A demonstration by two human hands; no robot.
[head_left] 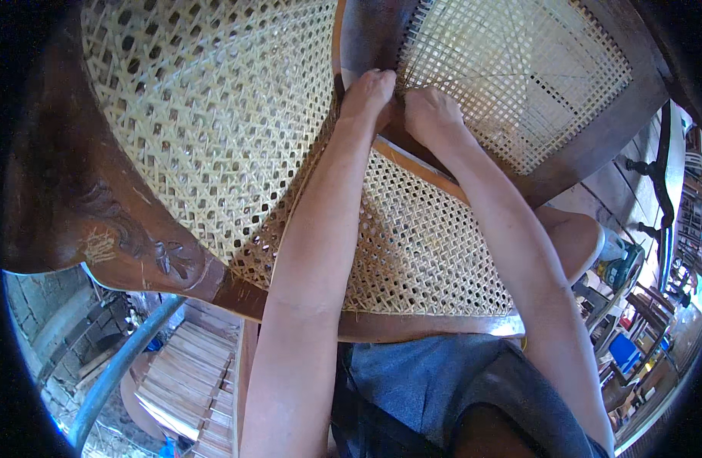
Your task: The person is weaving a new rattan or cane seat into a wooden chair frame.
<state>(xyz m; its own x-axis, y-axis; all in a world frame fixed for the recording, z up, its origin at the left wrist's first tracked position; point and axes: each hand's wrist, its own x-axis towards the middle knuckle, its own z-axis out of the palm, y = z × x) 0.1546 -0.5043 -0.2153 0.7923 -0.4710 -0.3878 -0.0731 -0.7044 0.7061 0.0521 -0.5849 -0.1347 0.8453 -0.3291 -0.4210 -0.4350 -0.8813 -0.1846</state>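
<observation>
A dark wooden chair or bench frame [359, 38] with woven cane panels fills the upper view. My left hand [370, 93] is closed at the wooden divider between the left cane panel [206, 114] and the right one. Close beside it, my right hand [433, 113] is also closed, at the lower left corner of the right cane panel [511, 84]. Whatever the fingers of either hand grip is hidden or too thin to name. Beneath my forearms stretches a third cane panel [427, 237], the one nearest my lap.
Carved wood [122, 237] edges the frame at left. Below it run a blue-grey metal tube [126, 362] and a slatted wooden piece [187, 378]. Several items crowd the right side, among them a blue object [624, 351] and dark curved metalwork [662, 175].
</observation>
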